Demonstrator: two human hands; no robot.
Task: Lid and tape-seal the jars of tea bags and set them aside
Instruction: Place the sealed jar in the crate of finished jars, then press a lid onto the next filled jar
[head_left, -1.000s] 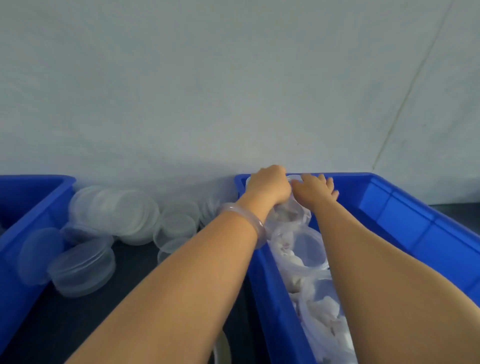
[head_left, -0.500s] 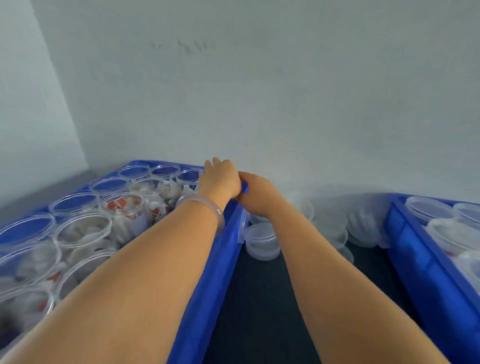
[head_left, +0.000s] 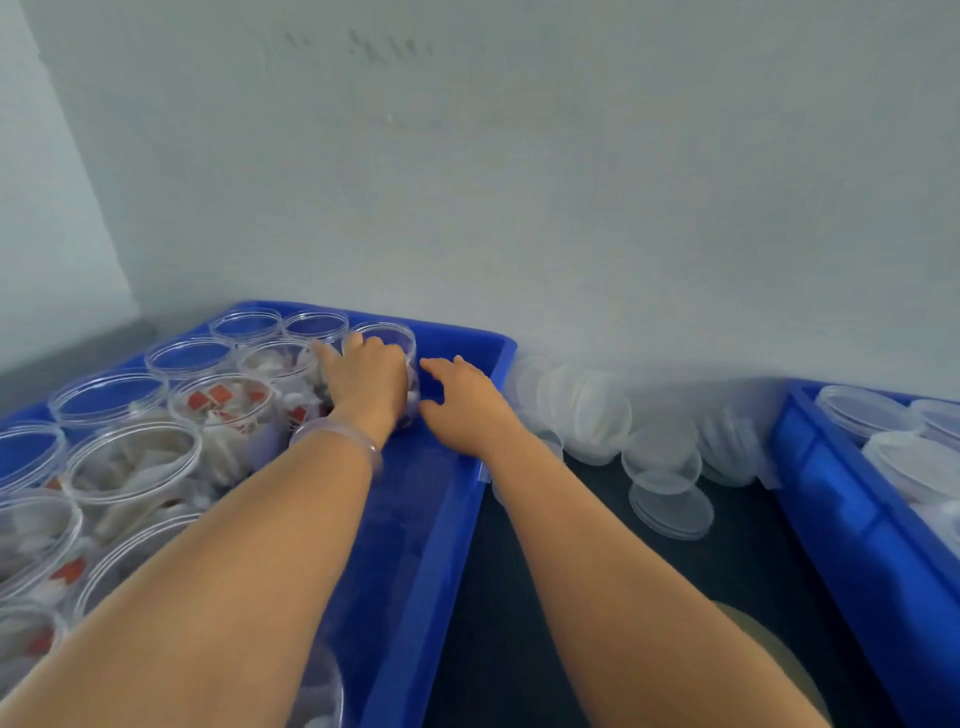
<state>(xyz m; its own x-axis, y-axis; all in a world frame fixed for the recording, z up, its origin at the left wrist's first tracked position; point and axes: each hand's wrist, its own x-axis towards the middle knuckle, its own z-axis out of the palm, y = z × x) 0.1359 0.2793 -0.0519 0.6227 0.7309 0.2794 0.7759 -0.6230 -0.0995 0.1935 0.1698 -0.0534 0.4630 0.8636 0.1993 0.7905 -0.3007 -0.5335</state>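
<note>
Wall (head_left: 571, 182), pale and grey, fills the upper half of the head view. Below it a dark bench (head_left: 753, 561) carries two blue plastic crates. The left crate (head_left: 426, 545) is the nearer and larger in view. Most of it is packed with clear open jars (head_left: 130, 457), many holding white tea bags (head_left: 223, 402) with red tags, while a few at the far edge look empty. The right side of this crate shows bare blue floor. The right crate (head_left: 831, 519) sits well apart at the frame's right edge and holds clear containers with lids on (head_left: 867, 410). Between the two crates, against the wall, loose clear lids (head_left: 597, 410) lie in an untidy pile on the bench.

Two bare forearms reach forward from the bottom of the frame into the left crate. The left hand (head_left: 366, 384) rests on top of one jar (head_left: 389, 332) at the far right of the group, near the crate's back wall. Its fingers (head_left: 353, 345) curve over the jar's open mouth and grip it. A clear bracelet (head_left: 337, 436) circles the left wrist. The right hand (head_left: 462, 397) hovers just beside the same jar, on its right, above the bare crate floor. Its fingers (head_left: 434, 366) are apart and loosely bent toward the jar, holding nothing; whether they touch its wall is not clear.
</note>
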